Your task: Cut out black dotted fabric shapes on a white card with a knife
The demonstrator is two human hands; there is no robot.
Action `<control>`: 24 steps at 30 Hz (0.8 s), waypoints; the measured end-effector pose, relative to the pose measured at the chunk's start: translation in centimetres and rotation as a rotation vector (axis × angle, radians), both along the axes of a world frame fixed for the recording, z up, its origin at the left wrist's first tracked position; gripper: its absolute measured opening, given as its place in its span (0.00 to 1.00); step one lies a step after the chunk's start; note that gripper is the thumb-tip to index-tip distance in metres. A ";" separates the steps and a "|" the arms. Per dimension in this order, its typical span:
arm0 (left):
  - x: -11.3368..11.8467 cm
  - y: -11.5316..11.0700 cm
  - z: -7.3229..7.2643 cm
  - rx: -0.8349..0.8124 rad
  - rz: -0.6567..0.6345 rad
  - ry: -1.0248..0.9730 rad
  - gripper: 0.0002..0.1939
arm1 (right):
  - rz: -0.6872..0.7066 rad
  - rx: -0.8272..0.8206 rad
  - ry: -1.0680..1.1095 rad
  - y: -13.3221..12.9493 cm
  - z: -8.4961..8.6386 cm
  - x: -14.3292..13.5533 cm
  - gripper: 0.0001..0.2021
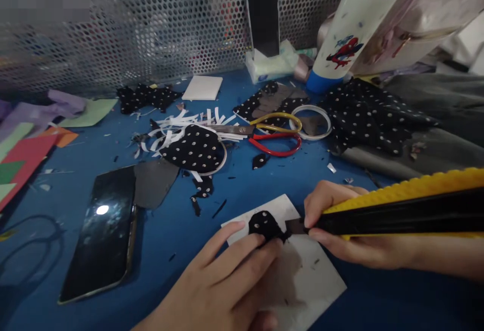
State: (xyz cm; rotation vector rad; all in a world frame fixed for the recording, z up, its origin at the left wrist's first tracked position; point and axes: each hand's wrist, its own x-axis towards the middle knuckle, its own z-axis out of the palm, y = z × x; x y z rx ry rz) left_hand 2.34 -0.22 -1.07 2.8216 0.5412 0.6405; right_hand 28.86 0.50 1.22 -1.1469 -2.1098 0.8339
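My right hand [351, 225] grips a yellow and black utility knife [408, 210], its blade pointing left. The blade tip meets the edge of a small black fabric piece with white dots [262, 221]. That piece lies on a white square card [310, 275], which is turned at an angle on the blue table. My left hand [230, 275] lies over the card with its fingers spread, the fingertips pressing on the fabric's lower edge. Part of the fabric is hidden under them. Small dark scraps dot the card.
Scissors [278, 150] with one red and one yellow handle lie beyond the card, near a dotted fabric-covered hoop [196, 148] and white paper strips. A phone [100, 235] lies at left. Another phone [263, 15] stands against perforated metal. A bottle [351, 33] and dotted cloth [366, 114] are right.
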 end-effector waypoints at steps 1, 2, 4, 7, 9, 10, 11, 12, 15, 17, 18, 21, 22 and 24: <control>0.0 0.0 0.0 -0.011 0.000 0.004 0.16 | 0.010 -0.003 0.002 0.0 0.1 0.0 0.04; 0.0 0.0 0.0 -0.019 -0.001 0.014 0.17 | 0.009 -0.011 0.006 0.0 0.1 0.0 0.04; 0.0 0.0 0.0 -0.031 -0.005 0.033 0.18 | -0.025 -0.035 0.008 -0.1 0.1 0.0 0.05; -0.1 0.0 0.1 -0.033 -0.010 0.043 0.18 | -0.066 -0.068 0.002 -0.5 -0.1 -0.3 0.06; 0.0 -0.1 0.2 -0.033 0.001 0.046 0.17 | -0.071 -0.008 0.000 -0.6 -0.5 -0.5 0.06; 0.0 -0.1 0.2 -0.034 0.005 0.052 0.17 | -0.065 0.052 0.007 -0.6 -0.7 -0.7 0.06; 0.0 -0.1 0.2 -0.035 0.007 0.058 0.16 | -0.046 0.114 0.012 -0.5 -0.9 -0.8 0.05; 0.0 -0.1 0.2 -0.036 0.004 0.066 0.16 | -0.015 0.170 0.019 -0.5 -1.0 -0.8 0.05; 0.0 -0.2 0.1 -0.035 0.002 0.085 0.18 | 0.087 0.236 0.015 -0.3 -1.2 -0.9 0.05; -0.2 -0.3 0.2 -0.033 -0.007 0.082 0.17 | 0.110 0.246 -0.015 -0.3 -1.1 -0.8 0.05; -0.3 -0.3 0.3 -0.032 -0.010 0.080 0.17 | 0.115 0.252 -0.030 -0.3 -1.0 -0.8 0.04; -0.5 -0.4 0.6 -0.035 -0.005 0.069 0.21 | 0.134 0.254 -0.063 -0.4 -0.8 -0.7 0.04; -0.6 -0.4 0.8 -0.030 -0.002 0.069 0.22 | 0.139 0.251 -0.056 -0.4 -0.7 -0.6 0.05; -0.7 -0.3 0.9 -0.006 -0.010 0.081 0.22 | 0.121 0.241 -0.025 -0.5 -0.7 -0.6 0.05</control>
